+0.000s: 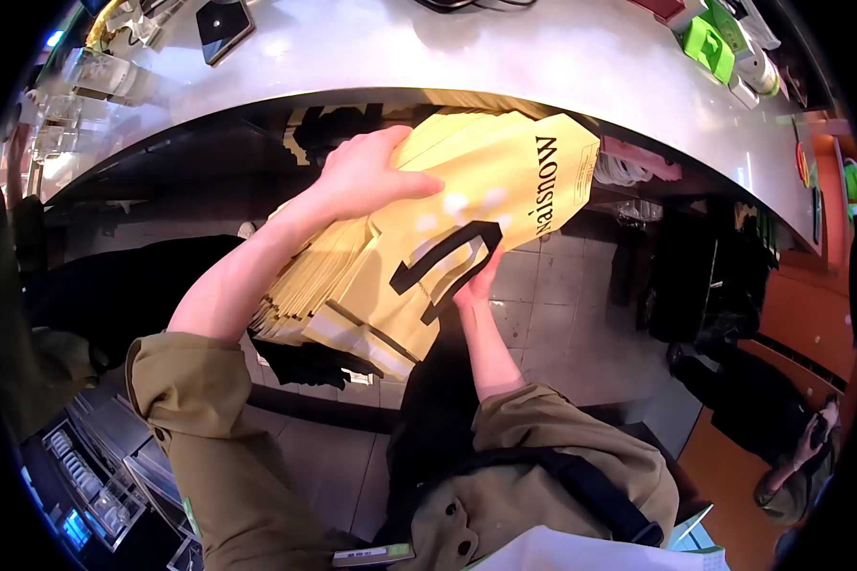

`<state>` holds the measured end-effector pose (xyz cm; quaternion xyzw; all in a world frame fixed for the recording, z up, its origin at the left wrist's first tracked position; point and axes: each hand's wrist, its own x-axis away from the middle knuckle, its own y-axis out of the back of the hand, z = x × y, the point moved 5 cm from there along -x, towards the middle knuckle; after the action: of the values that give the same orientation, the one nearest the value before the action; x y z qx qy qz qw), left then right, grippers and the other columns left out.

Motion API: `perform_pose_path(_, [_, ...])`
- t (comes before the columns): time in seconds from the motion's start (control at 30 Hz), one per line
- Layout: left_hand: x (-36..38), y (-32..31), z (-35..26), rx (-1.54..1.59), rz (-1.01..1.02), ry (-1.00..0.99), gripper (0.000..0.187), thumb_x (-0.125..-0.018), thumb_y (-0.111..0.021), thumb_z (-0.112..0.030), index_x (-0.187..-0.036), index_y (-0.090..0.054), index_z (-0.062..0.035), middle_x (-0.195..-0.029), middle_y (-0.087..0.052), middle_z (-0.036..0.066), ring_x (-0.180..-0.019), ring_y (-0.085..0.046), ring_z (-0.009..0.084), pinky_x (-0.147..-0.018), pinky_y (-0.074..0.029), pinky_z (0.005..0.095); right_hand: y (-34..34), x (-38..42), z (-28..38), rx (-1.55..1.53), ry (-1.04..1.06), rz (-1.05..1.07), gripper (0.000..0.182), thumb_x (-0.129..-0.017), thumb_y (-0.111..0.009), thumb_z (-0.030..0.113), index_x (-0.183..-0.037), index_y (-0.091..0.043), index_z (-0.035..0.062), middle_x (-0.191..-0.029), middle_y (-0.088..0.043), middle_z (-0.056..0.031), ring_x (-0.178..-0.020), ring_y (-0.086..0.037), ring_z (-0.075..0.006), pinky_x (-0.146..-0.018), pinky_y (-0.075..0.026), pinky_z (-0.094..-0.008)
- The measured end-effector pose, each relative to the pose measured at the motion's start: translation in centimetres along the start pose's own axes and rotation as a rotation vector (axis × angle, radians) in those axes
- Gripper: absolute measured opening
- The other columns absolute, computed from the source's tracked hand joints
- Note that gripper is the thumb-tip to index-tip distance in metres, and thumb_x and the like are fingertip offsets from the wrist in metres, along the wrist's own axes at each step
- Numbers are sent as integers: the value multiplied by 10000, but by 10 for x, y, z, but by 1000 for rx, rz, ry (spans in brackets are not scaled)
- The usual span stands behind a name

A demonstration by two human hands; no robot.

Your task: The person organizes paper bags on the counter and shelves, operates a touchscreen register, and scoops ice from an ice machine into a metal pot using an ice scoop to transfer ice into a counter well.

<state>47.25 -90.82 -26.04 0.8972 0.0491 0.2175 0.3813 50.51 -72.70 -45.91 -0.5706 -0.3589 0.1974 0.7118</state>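
Note:
A thick stack of flat yellow paper bags (pixel 467 190) fills the middle of the view, tilted, below the counter's edge. The top bag carries black "naisnow" lettering and a broad black mark that could be a handle or print. My left hand (pixel 367 173) grips the stack's upper left side, its thumb lying over the top bag. From below, my right hand (pixel 478 284) holds the right edge, with its fingers mostly hidden under the bags. At the lower left the bags' many layered edges fan out.
A grey metal counter (pixel 352 57) curves across the top, bearing a black device (pixel 225 29) and a green item (pixel 709 49). Under it at right sit white stacked items (pixel 624 167). Another person (pixel 762 409) is at lower right. Tiled floor (pixel 562 324) lies below.

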Motion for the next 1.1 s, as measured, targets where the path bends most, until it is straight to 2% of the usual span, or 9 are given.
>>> perform_pose_path(0.17, [-12, 8, 46, 145, 85, -7, 702, -580, -636, -416, -1098, -459, 24, -983, -551, 187, -913, -540, 272, -796, -405, 325, 26, -25, -25, -14, -39, -37, 617, -740, -479, 523, -1130, -430, 49, -1141, -463, -98, -1057, -422, -259, -906, -324, -407])
perform_pose_path(0.27, [-32, -17, 103, 196, 71, 53, 654, -588, -643, -380, -1078, -476, 21, -978, -557, 181, -921, -540, 265, -794, -408, 322, 49, -29, -34, -4, -58, -240, 648, -756, -487, 475, -1220, -316, 56, -1220, -386, -103, -1119, -362, -265, -932, -298, -414])
perform_pose_path(0.37, [-18, -1, 74, 251, -16, 6, 660, -569, -647, -409, -1062, -491, 2, -959, -561, 187, -913, -542, 269, -793, -405, 326, 9, -29, -22, 44, -67, -105, 695, -713, -506, 527, -1219, -331, 83, -1217, -394, -97, -1114, -368, -272, -939, -289, -424])
perform_pose_path(0.47, [-24, 6, 76, 195, 18, 123, 677, -572, -644, -428, -1038, -493, 39, -960, -560, 193, -896, -551, 272, -792, -407, 326, -4, -22, -16, 60, -82, -248, 593, -775, -423, 519, -1181, -380, 88, -1153, -451, -71, -1054, -425, -244, -911, -324, -391])
perform_pose_path(0.6, [-36, 7, 90, 670, 208, 142, 578, -656, -623, -341, -1043, -490, 66, -987, -552, 169, -884, -546, 198, -773, -405, 262, -21, -21, -14, 201, -97, -312, 602, -809, -345, 512, -1220, -320, 72, -1192, -409, -85, -1080, -397, -236, -917, -315, -360])
perform_pose_path(0.83, [-2, 9, 134, 1170, -52, 218, 402, -720, -583, -190, -1040, -493, 35, -919, -568, 96, -801, -546, 133, -709, -424, 245, -62, -39, 18, 769, -2, -331, 542, -774, -475, 317, -1185, -326, -2, -1129, -440, -118, -1005, -453, -226, -843, -377, -325])
perform_pose_path(0.93, [-15, 4, 145, 751, -164, 224, 412, -731, -577, -312, -967, -540, 24, -888, -580, 100, -777, -558, 146, -685, -434, 263, -67, -84, 54, 722, -29, -261, 445, -773, -470, 303, -1094, -429, -3, -988, -527, -102, -859, -529, -207, -756, -428, -301])
perform_pose_path(1.0, [-28, 22, 130, 287, 51, 341, 484, -733, -547, -391, -967, -534, 32, -877, -579, 142, -791, -566, 194, -707, -427, 291, -68, -108, 80, 609, -149, -164, 393, -794, -438, 305, -1054, -465, 12, -945, -545, -87, -823, -541, -204, -718, -444, -305])
perform_pose_path(1.1, [-40, 41, 132, 173, -280, 52, 377, -752, -472, -298, -903, -535, 41, -840, -565, 211, -767, -548, 313, -689, -424, 347, -85, -123, 114, 818, -46, -444, 377, -808, -422, 287, -1042, -465, -5, -902, -553, -114, -804, -545, -223, -680, -452, -319])
